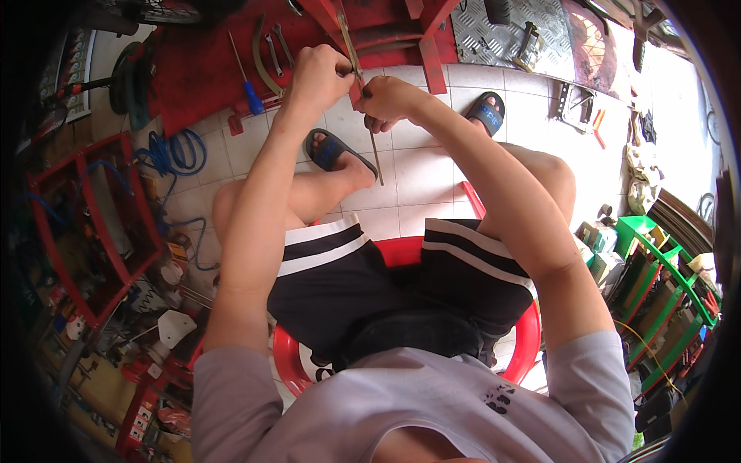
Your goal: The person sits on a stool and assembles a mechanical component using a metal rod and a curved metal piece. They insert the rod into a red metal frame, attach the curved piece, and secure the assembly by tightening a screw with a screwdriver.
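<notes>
Between my knees, a long thin brownish metal strip (377,158) hangs nearly upright in the picture, its near end loose over the tiles. My left hand (318,76) pinches its upper part with bent fingers. Just below and to the right, my right hand (392,100) has its fingers curled around the strip. The strip's far part runs up beside a red metal frame (432,65); whether they touch I cannot tell. Left of my hands, a blue-handled screwdriver (253,99), a wrench (273,55) and a curved strip (259,58) lie on a red mat (197,73).
A checkered metal plate (494,38) lies at the far right. Coiled blue hose (181,153) and a red rack (93,231) stand left. A green rack (671,266) is at the right. Beneath me is a red plastic seat (401,251); my sandalled feet rest on white tiles.
</notes>
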A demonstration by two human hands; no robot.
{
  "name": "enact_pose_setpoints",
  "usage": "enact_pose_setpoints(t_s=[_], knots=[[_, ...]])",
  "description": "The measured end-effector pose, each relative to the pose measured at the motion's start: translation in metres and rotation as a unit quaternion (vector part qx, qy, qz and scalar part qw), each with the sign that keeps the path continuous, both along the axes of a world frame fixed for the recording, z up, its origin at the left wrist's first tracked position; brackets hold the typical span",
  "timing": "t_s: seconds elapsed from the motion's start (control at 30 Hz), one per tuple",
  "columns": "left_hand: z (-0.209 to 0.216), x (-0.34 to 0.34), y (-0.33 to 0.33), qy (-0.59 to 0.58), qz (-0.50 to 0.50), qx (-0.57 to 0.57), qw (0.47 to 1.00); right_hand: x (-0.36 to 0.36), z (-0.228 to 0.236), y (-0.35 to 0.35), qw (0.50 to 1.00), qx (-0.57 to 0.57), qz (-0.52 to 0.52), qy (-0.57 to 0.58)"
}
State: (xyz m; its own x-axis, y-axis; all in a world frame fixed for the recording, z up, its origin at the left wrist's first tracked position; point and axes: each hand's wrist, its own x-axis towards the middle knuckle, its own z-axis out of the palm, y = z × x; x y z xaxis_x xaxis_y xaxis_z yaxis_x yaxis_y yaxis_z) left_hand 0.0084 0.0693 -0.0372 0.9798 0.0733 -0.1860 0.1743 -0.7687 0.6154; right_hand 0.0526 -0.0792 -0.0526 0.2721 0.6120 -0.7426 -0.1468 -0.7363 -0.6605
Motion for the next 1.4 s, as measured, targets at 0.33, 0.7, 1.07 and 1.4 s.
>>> enact_pose_setpoints(t_s=[0.33,0.7,1.07,1.4], knots=[[-0.007,0.005,-0.002,-0.04,0.004,0.026,0.999,-0.002,-0.012,0.009,0.995,0.022,-0.019,-0.09],[-0.02,0.017,0.018,0.022,0.035,-0.027,0.999,-0.004,0.0,0.019,1.0,0.0,-0.014,-0.002],[-0.062,0.03,0.03,-0.051,0.21,-0.278,0.936,-0.009,0.015,0.0,0.997,-0.068,0.036,0.033],[-0.071,0.028,0.035,-0.056,0.222,-0.261,0.938,-0.005,0.049,-0.011,0.991,0.027,-0.009,0.133]])
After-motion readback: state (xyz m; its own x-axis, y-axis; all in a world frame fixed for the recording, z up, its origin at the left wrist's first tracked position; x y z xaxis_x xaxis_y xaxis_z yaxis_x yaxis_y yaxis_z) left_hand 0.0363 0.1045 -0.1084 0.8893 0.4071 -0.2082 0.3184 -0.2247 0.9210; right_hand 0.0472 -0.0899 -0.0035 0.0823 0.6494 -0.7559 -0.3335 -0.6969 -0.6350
